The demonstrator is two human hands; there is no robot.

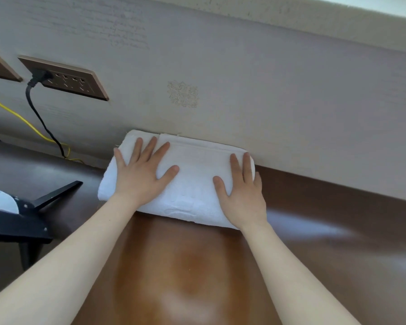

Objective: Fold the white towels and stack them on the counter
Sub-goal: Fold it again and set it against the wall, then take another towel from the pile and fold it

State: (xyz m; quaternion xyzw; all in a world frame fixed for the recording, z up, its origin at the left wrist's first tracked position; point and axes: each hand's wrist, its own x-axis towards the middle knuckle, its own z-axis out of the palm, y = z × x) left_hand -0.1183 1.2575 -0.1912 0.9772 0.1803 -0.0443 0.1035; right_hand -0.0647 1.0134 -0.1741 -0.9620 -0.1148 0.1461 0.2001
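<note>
A folded white towel [192, 179] lies on the brown wooden counter [185, 266], its far edge against the wall. My left hand [142, 171] presses flat on the towel's left part with the fingers spread. On the towel's right end my right hand [242, 188] lies flat too, fingers straight and pointing toward the wall. Both forearms reach in from the bottom of the view. I cannot tell whether more than one towel is in the pile.
A brown socket panel [66, 78] on the wall holds a black plug and cable [36, 109], and a yellow cable [17, 116] runs down beside it. A black stand [28, 216] with a white object sits at the left edge of the counter.
</note>
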